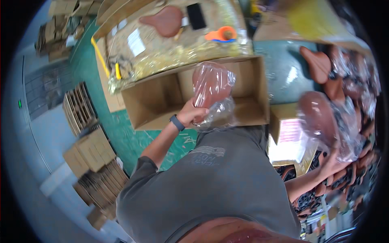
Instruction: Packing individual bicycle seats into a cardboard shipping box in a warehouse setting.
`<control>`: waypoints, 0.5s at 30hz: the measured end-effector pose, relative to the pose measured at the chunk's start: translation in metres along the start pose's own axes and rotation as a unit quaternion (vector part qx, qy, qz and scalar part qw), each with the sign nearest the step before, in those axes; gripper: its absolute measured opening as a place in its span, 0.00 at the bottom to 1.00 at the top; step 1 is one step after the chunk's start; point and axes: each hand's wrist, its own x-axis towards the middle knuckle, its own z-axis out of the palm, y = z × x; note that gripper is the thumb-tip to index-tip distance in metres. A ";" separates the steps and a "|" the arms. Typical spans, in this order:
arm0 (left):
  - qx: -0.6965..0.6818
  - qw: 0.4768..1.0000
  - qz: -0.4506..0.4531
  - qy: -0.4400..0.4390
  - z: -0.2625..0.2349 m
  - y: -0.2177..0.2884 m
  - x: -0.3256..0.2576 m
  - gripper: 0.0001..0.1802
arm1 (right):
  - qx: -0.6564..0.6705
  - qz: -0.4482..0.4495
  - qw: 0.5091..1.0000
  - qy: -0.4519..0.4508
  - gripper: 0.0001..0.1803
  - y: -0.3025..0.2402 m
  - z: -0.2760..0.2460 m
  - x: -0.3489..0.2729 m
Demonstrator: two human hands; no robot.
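Note:
My left hand [193, 114] is wrapped round the narrow end of a brown bicycle saddle [210, 87] in a clear plastic bag. That saddle is held over an open cardboard box [162, 95], its wide end pointing away from me. Out to the right, my right hand [335, 160] is closed on a second bagged bicycle saddle [318, 113], next to the pile; its fingers are partly hidden by the plastic. One unbagged saddle [166, 21] lies on the work table beyond the box.
A black phone [196, 16], an orange tape dispenser [223, 35] and a yellow-handled cutter [118, 71] lie on the table. Many saddles [356, 87] are heaped at the right. Stacked flat cartons [99, 182] stand on the left. A carton with a white label [287, 137] sits beside me.

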 end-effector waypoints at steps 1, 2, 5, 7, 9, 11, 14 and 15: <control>-0.023 1.000 0.008 0.011 -0.055 -0.021 0.000 0.32 | -0.036 0.073 0.987 -0.140 0.37 0.005 0.023 -0.028; 0.017 0.993 0.054 0.104 -0.112 -0.047 0.015 0.27 | 0.069 0.204 0.956 -0.202 0.37 -0.034 0.089 -0.065; 0.097 0.954 -0.013 0.284 -0.282 -0.105 0.050 0.15 | 0.126 0.082 0.862 -0.484 0.31 -0.171 0.301 -0.150; 0.152 0.917 -0.119 0.350 -0.371 -0.117 0.064 0.09 | 0.179 0.083 0.803 -0.563 0.33 -0.195 0.441 -0.253; -0.010 0.943 -0.173 0.285 -0.439 -0.147 0.076 0.13 | 0.055 -0.007 0.766 -0.641 0.36 -0.195 0.561 -0.348; 0.071 0.964 -0.042 0.254 -0.495 -0.217 0.169 0.13 | -0.004 0.021 0.645 -0.764 0.39 -0.133 0.647 -0.410; -0.178 0.956 -0.001 0.231 -0.540 -0.254 0.161 0.09 | 0.430 0.272 0.564 -0.651 0.24 -0.153 0.667 -0.459; -0.240 0.952 -0.009 0.188 -0.620 -0.292 0.100 0.19 | 0.461 0.372 0.417 -0.690 0.19 -0.223 0.665 -0.463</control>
